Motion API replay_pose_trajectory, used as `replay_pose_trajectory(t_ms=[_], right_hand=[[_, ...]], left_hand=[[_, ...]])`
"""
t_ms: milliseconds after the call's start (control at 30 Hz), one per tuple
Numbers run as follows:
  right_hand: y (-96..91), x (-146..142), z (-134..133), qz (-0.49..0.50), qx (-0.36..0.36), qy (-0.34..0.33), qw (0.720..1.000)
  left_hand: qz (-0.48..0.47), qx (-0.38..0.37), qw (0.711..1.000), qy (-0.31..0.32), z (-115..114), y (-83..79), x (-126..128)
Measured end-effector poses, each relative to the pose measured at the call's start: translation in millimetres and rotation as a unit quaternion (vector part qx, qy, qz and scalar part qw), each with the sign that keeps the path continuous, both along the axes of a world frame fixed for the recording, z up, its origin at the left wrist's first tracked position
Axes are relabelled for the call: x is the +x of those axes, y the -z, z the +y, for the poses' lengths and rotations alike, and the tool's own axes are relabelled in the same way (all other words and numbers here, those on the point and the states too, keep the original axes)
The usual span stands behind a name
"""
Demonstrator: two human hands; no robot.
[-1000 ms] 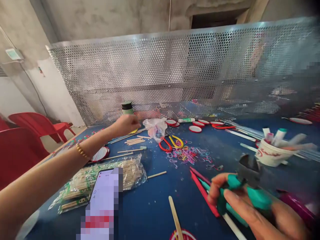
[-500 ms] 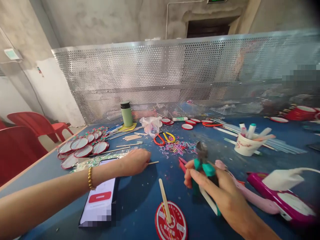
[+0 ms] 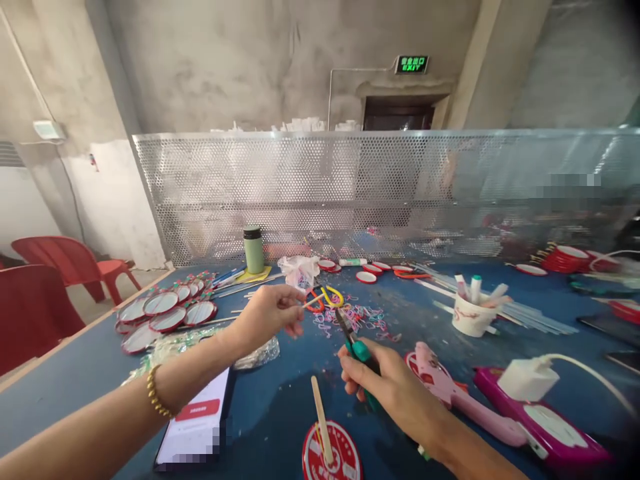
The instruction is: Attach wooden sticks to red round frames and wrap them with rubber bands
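My left hand (image 3: 273, 313) is closed in a pinch on a thin wooden stick (image 3: 314, 301), whose free end points right above the table. Teal-handled cutting pliers (image 3: 356, 343) are gripped in my right hand (image 3: 383, 377), their dark jaws pointing up and to the left, apart from the stick. Below and between the hands, a red round disc (image 3: 345, 443) with printed lettering lies on the table; a flat wooden craft stick (image 3: 320, 413) rests across it. Small colourful clips (image 3: 360, 319) are piled just beyond the pliers.
At left are round red-rimmed pieces (image 3: 160, 302) and a phone (image 3: 200, 427). A green bottle (image 3: 254, 252) stands behind. At right are a pink glue gun (image 3: 465, 400), a magenta device (image 3: 555, 427) and a cup of markers (image 3: 473, 317). A perforated metal screen (image 3: 300, 193) closes the far side.
My left hand has risen from the table and moved right, showing the thin stick in its fingers. The pliers have swung left, nearer to that hand. The camera has tilted up.
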State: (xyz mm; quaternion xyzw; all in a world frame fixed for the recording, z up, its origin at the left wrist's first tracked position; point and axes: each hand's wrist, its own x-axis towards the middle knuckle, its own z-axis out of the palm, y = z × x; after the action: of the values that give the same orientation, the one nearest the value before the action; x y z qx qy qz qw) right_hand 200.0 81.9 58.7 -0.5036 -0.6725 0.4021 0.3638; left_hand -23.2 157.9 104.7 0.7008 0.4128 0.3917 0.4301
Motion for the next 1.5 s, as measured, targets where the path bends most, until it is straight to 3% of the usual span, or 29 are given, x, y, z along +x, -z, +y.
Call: replay_pose_trajectory(t_ms=[100,200,500,700,1167,1500], right_hand=[[-11.6,-7,3,-0.023,-0.009,-0.008,1.0],[-21.9,-18,7,-0.038,-0.011,-0.022,0.999],[-9.5,-33,14,-0.009,-0.013,-0.053,0.998],[-12.4,-39,10,0.044,-0.042,-0.077,0.995],[-9.8,-38,10,-0.044,0.018,-0.026,0.999],[-7.6,-39,8,-0.031,0.019,-0.035,0.999]], left_hand=[[-0.096,-0.018,0.995,-0.019,-9,-3.8,-1],[-0.113,0.003,0.993,-0.042,-14,-0.3,-2],[-0.029,0.064,0.994,-0.079,-26,11.5,-1],[-0.003,0.092,0.992,-0.08,-31,12.8,-2],[0.014,0.108,0.99,-0.084,-38,14.0,4],[0.022,0.109,0.99,-0.081,-40,14.5,5]])
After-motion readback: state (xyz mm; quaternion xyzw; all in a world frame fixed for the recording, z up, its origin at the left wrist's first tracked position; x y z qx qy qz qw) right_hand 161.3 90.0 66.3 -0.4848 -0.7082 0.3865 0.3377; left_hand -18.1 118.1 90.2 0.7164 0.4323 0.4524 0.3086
